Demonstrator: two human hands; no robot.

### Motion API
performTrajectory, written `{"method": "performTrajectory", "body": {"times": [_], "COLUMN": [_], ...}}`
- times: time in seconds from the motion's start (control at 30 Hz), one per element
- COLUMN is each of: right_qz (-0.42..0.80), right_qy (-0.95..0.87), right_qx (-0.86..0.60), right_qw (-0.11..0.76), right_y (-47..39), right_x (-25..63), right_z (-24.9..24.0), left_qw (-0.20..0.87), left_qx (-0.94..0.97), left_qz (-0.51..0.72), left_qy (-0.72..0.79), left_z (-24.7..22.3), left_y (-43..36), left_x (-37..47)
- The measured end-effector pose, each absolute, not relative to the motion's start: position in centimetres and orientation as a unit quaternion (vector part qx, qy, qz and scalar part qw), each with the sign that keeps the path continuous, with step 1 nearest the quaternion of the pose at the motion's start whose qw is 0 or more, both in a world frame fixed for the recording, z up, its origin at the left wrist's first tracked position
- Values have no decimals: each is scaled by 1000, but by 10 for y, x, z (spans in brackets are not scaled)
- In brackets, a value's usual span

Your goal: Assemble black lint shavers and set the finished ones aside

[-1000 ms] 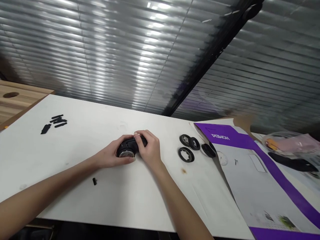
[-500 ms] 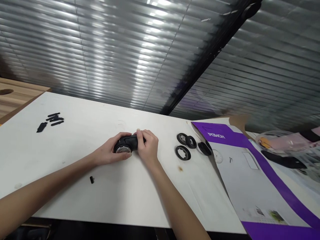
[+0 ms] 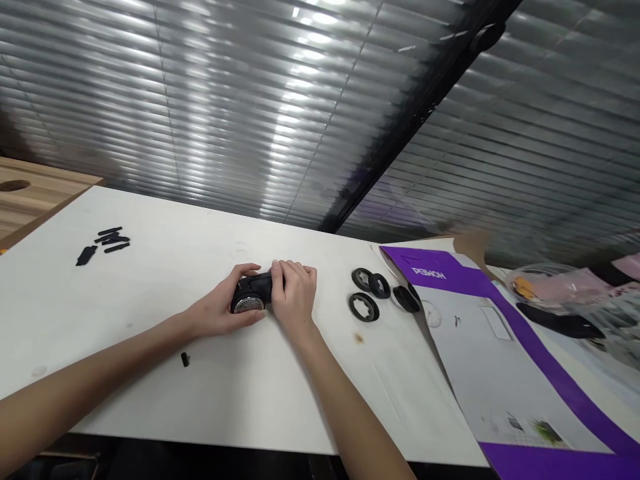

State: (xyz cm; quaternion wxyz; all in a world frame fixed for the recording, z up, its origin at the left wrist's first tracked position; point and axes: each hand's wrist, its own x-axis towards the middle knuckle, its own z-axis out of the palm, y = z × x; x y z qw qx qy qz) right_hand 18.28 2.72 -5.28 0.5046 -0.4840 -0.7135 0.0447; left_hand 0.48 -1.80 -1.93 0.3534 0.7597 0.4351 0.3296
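Note:
A black fabric shaver [image 3: 249,294] with a round, perforated metal head lies across both my hands, just above or on the white table. Curled around its head end is my left hand [image 3: 220,307], thumb along the near side and fingers at the far side. My right hand [image 3: 295,293] wraps the handle end, with fingers folded over it, so most of that end is hidden. A tiny black piece [image 3: 185,360] lies on the table near my left forearm.
Several black rings [image 3: 364,307] sit right of my hands, beside a purple and white cardboard sheet [image 3: 465,340]. Several flat black pieces [image 3: 114,238] lie at the far left. Metal blinds [image 3: 225,120] rise behind the white table [image 3: 165,267]. Clear plastic bags [image 3: 620,320] are at far right.
My right hand's fingers and thumb have shifted on the shaver's handle. My left fingers have loosened slightly around the head. The view has shifted a little.

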Motion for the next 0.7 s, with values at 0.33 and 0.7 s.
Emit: {"method": "performTrajectory", "body": {"times": [0.33,0.7], "right_qz": [72,158], "right_qy": [-709,-596], "right_qx": [-458,-384], "right_qw": [532,687], "right_y": [26,35], "right_x": [175,179], "right_z": [-57,-51], "left_qw": [267,392], "left_qx": [825,749], "left_qz": [318,379], "left_qy": [383,377], "left_z": [-18,-15], "left_y": [-18,-13], "left_x": [8,7]}}
